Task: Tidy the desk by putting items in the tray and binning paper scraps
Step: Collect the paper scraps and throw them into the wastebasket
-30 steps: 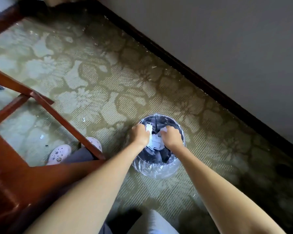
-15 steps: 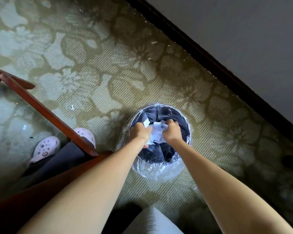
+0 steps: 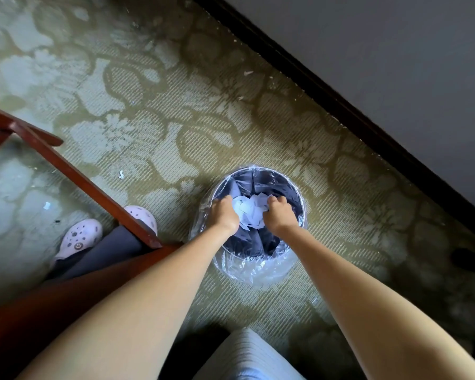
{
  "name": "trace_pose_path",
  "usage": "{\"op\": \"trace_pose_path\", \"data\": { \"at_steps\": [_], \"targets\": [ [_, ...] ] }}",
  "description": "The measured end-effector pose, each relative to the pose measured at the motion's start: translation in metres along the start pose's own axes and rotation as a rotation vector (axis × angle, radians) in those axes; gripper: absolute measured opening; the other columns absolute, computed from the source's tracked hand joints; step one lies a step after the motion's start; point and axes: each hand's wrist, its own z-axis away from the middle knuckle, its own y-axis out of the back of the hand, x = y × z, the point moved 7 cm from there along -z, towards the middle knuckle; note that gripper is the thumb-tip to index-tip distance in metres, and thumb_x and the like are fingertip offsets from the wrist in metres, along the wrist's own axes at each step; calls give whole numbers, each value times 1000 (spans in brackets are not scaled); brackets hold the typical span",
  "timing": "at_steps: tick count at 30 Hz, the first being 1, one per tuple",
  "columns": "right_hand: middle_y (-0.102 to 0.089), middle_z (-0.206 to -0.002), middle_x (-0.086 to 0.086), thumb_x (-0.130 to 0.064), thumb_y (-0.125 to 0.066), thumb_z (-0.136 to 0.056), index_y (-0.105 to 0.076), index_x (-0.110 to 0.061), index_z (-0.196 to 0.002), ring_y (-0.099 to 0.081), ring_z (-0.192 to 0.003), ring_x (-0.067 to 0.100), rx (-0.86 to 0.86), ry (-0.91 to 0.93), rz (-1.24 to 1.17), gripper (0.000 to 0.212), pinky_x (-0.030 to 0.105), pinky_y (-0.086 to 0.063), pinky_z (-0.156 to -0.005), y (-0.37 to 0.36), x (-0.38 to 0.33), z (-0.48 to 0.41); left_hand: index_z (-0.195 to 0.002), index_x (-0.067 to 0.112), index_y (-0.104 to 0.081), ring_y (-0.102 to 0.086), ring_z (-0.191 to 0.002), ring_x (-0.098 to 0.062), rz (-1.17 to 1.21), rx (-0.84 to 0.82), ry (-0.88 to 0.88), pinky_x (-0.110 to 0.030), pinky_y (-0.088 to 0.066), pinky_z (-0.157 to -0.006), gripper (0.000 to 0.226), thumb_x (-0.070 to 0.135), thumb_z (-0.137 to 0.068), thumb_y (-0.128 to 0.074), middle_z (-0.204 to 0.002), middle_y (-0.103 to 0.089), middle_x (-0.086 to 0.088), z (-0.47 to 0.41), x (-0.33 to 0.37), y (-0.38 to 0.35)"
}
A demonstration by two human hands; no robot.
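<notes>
Holding the paper scraps (image 3: 248,213) wadded between curled fingers (image 3: 277,200) of left hand (image 3: 223,216) and right hand (image 3: 281,215), low over the bin (image 3: 259,168); best to release both together, avoiding spills onto carpet (image 3: 176,119).

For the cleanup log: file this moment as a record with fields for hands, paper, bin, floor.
left hand: grips the paper scraps, over the bin
right hand: grips the same wad
paper scraps: white, crumpled, between both hands at the bin's mouth
bin: round, clear liner, standing on carpet
floor: small white bits on the carpet left of the bin
</notes>
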Motion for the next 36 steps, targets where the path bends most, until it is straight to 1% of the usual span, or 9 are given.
{"op": "trace_pose_path", "data": {
  "at_steps": [3,6,10,17,19,23,27,31,36],
  "targets": [
    [-33,-140,18,-10,-39,-94,-33,-3,-136,-32,-131,36,35,65,164,42,46,-32,-107,13,-11,25,-139,6,-37,-32,-135,-32,-130,-44,-35,-38,-35,-109,53,-12,-90,-34,-148,-28,-18,25,1,13],
    [-38,-138,19,-10,-39,-93,-38,-3,-132,-32,-132,35,123,138,304,40,45,-27,-110,39,-29,61,-135,6,-40,-36,-132,-32,-189,34,-44,-45,-32,-109,45,-5,-93,-30,-147,-30,-13,62,5,45],
    [-43,-134,19,-12,-41,-90,-43,-3,-128,-39,-127,37,264,251,398,39,44,-27,-108,86,-66,120,-118,1,-50,-51,-110,-32,-322,270,-164,-42,-44,-91,32,-7,-89,-39,-125,-48,-17,129,36,110],
    [-51,-123,19,-13,-43,-90,-48,-2,-119,-50,-116,38,687,548,441,31,41,-39,-96,181,-157,283,-124,5,-50,-49,-119,-36,-403,741,-255,-41,-43,-93,33,1,-95,-36,-128,-51,-17,301,69,236],
    [-53,-119,19,-11,-43,-90,-50,-1,-115,-52,-112,38,802,639,436,28,40,-40,-93,193,-180,334,-123,6,-50,-50,-118,-36,-403,871,-241,-41,-44,-91,30,4,-95,-38,-126,-52,-18,348,54,262],
    [-55,-113,20,-7,-44,-88,-54,0,-106,-54,-104,38,958,834,398,21,40,-39,-93,181,-227,426,-119,5,-52,-50,-117,-38,-342,997,-159,-42,-43,-90,29,2,-94,-38,-124,-53,-19,428,-11,296],
    [-62,-85,23,-3,-50,-74,-62,2,-83,-61,-72,42,1117,1062,277,16,38,-47,-68,134,-285,497,-123,6,-52,-49,-119,-40,-249,1140,-30,-44,-42,-94,33,4,-95,-34,-127,-53,-20,488,-109,326],
    [-62,-79,21,1,-58,-72,-62,1,-77,-60,-65,40,1071,1206,218,6,37,-47,-59,74,-348,541,-126,11,-49,-50,-118,-38,-116,1168,117,-43,-43,-94,33,7,-97,-33,-128,-53,-17,510,-205,342],
    [-56,-109,17,-6,-42,-89,-58,-2,-102,-56,-96,39,770,1282,279,21,40,-44,-74,3,-425,564,-134,12,-42,-50,-120,-34,42,1160,242,-42,-44,-97,36,11,-99,-32,-131,-52,-13,520,-299,349]
  ]
}}
